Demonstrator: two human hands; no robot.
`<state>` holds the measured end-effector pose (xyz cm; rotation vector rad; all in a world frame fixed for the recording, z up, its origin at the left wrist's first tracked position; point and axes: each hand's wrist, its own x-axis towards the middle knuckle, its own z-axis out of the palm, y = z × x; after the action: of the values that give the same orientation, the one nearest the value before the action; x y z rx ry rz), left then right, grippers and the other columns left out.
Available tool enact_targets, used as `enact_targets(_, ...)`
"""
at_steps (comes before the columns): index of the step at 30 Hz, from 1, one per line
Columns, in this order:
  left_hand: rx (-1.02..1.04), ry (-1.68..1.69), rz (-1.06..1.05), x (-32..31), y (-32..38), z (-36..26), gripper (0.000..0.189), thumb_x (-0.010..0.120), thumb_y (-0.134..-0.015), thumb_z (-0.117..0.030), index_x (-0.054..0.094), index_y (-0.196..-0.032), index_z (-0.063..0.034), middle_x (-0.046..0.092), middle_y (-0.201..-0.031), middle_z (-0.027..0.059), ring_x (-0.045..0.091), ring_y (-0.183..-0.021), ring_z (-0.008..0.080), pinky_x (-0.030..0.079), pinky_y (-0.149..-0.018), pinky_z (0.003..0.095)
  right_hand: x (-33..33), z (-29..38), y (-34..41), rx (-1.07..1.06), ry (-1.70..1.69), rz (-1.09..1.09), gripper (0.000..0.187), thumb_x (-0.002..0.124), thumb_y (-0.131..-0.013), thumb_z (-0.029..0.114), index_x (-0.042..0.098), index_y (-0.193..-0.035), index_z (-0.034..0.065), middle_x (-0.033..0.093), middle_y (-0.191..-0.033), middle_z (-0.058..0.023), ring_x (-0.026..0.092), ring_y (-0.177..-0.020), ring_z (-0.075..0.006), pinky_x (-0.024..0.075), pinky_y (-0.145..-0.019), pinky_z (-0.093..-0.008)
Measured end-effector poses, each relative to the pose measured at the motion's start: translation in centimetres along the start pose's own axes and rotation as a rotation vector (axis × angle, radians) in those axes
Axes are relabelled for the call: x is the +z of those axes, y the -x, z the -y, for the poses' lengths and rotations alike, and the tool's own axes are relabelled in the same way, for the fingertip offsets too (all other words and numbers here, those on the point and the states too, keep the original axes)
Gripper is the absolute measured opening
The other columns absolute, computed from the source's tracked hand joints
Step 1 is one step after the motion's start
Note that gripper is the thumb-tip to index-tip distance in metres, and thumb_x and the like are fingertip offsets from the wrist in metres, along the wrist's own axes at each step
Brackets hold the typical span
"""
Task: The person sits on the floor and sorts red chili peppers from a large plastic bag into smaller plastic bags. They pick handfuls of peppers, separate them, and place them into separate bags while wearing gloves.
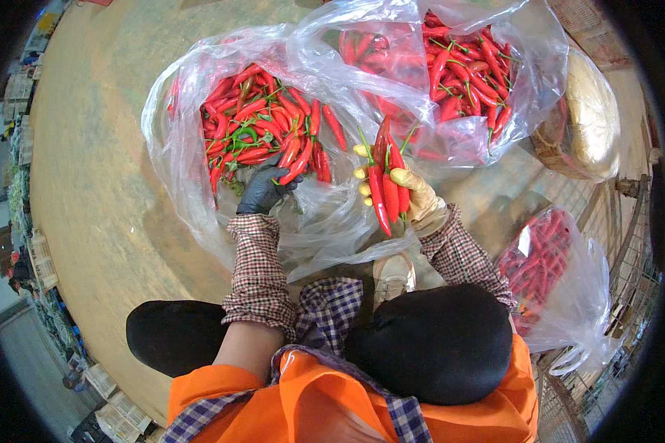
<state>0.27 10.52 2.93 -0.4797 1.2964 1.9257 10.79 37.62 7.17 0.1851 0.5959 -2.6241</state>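
Note:
My left hand (266,187), in a black glove, holds red chili peppers (297,160) at the near edge of a pile of red chilies (249,119). That pile, with some green chilies and leaves among it, lies in an opened clear plastic bag (166,144). To the right, my right hand (413,194), in a pale yellow glove, grips several red chilies (387,177) with green stems, side by side, stems pointing different ways. Beyond it, another open clear bag (537,83) contains more red chilies (471,77). The fingers of my left hand are partly hidden.
A tied clear bag of red chilies (537,266) lies by my right knee. Behind it are a wrapped pale bundle (590,116) and wire-mesh crates (632,266). My shoe (393,274) is near the bag's front edge. Crates (44,260) and people appear far left.

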Motion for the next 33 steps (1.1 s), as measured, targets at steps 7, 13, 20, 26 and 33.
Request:
enact_targets(7, 0.151, -0.018, 0.359, -1.2, 2.1, -3.6, 0.051, 0.055, -0.075, -0.002, 0.040, -0.124, 0.0035, 0.055, -0.109, 0.0172, 0.060, -0.089, 0.0258, 0.051, -0.074, 0.0341, 0.5, -0.9, -0.9, 0.024, -0.047, 0.006, 0.072, 0.062, -0.077, 0.025, 0.024, -0.133, 0.0013, 0.048, -0.117, -0.0192, 0.052, -0.104, -0.0297, 0.0490, -0.083, -0.0389)
enact_targets(13, 0.307, -0.811, 0.396, 7.7, 5.1, -4.7, 0.049, 0.055, -0.083, -0.015, 0.038, -0.125, 0.0045, 0.053, -0.113, 0.0156, 0.054, -0.098, 0.0225, 0.045, -0.081, 0.0293, 2.5, -1.7, -1.8, -0.075, -0.204, 0.006, 0.065, 0.058, -0.081, 0.025, 0.027, -0.132, 0.0011, 0.041, -0.126, -0.0209, 0.039, -0.118, -0.0394, 0.0403, -0.091, -0.0519)
enact_targets(20, 0.392, -1.222, 0.564, 11.6, 8.9, -6.7, 0.031, 0.049, -0.088, -0.012, 0.049, -0.117, 0.0004, 0.057, -0.100, 0.0079, 0.056, -0.090, 0.0147, 0.047, -0.074, 0.0262, 1.6, -1.9, -0.4, -0.017, -0.250, -0.015, 0.063, 0.061, -0.079, 0.027, 0.032, -0.129, 0.0026, 0.044, -0.124, -0.0193, 0.049, -0.107, -0.0392, 0.0444, -0.085, -0.0541)
enact_targets(26, 0.253, -0.843, 0.377, 9.4, 7.8, -7.7, 0.028, 0.047, -0.089, -0.014, 0.050, -0.115, -0.0022, 0.056, -0.107, 0.0082, 0.058, -0.090, 0.0157, 0.049, -0.074, 0.0281, 1.7, -1.4, 1.1, 0.055, -0.236, 0.127, 0.066, 0.060, -0.078, 0.020, 0.027, -0.132, 0.0027, 0.045, -0.121, -0.0214, 0.052, -0.103, -0.0394, 0.0468, -0.086, -0.0450)
enact_targets(33, 0.340, -0.999, 0.236, 9.2, 4.8, -6.5, 0.035, 0.051, -0.087, -0.019, 0.047, -0.118, -0.0026, 0.055, -0.094, 0.0067, 0.055, -0.082, 0.0125, 0.046, -0.069, 0.0257, 3.3, 1.0, 7.9, -0.322, -0.202, 0.004, 0.071, 0.062, -0.076, 0.032, 0.027, -0.132, 0.0072, 0.044, -0.123, -0.0218, 0.054, -0.099, -0.0392, 0.0514, -0.077, -0.0436)
